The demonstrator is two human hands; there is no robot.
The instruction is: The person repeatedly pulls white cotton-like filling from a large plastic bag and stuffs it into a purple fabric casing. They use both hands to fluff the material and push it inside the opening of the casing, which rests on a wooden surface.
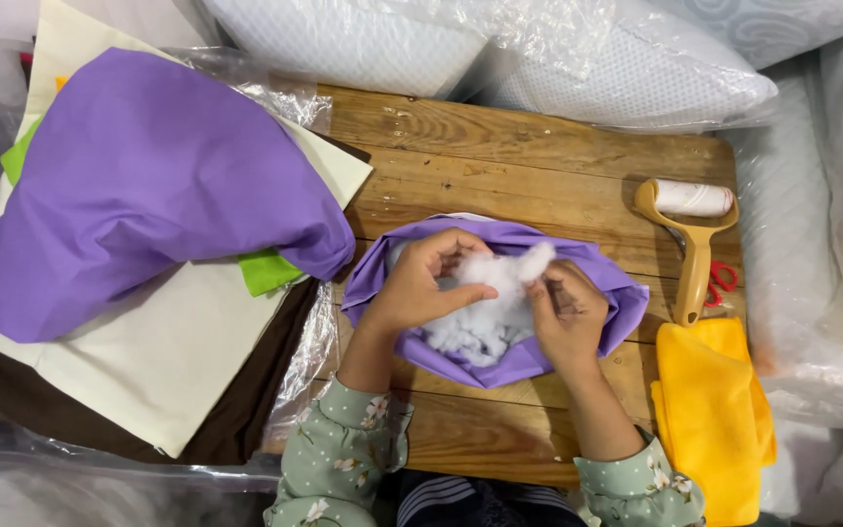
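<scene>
A purple fabric cover (500, 361) lies open on the wooden table (539, 166), with white fluffy stuffing (485, 322) inside it. My left hand (420, 283) rests on the stuffing at the left side of the opening, fingers curled into the fluff. My right hand (568, 317) pinches a tuft of the same white stuffing near the right side of the opening. Both sleeves are pale green with small flowers.
A lint roller (695, 244) with a yellow handle lies at the right, red scissors (722, 283) beside it. A folded yellow cloth (714, 410) sits at the front right. Purple (148, 185), cream (148, 361) and green fabrics pile at the left. White pillows (558, 49) in plastic line the back.
</scene>
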